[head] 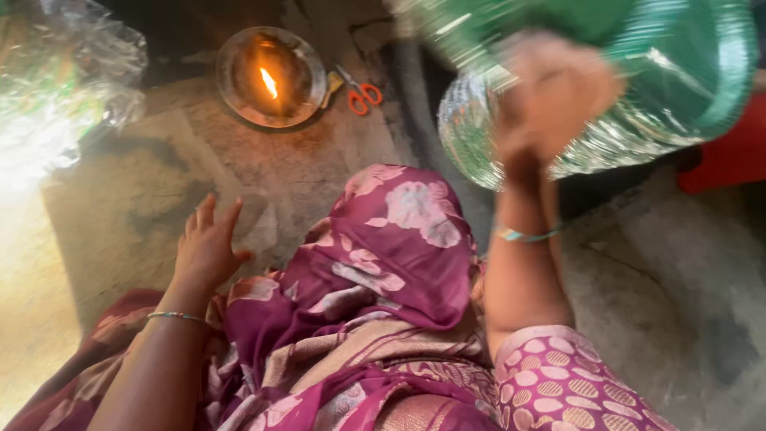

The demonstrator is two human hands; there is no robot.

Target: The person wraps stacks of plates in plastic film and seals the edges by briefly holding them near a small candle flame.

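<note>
My right hand [550, 100] is raised at the upper right, blurred, gripping a stack of shiny green and silver disposable plates [670, 72] wrapped in clear plastic. My left hand [206, 243] hovers open just above the earthen floor [263, 172], fingers spread, holding nothing. My knee, draped in maroon flowered cloth [399, 239], rises between my two arms.
A round metal plate [270, 76] with a small burning flame sits on the floor ahead. Orange-handled scissors [361, 92] lie just right of it. A crinkled clear plastic bag [56, 88] is at the upper left. Something red [730, 156] sits at the right edge.
</note>
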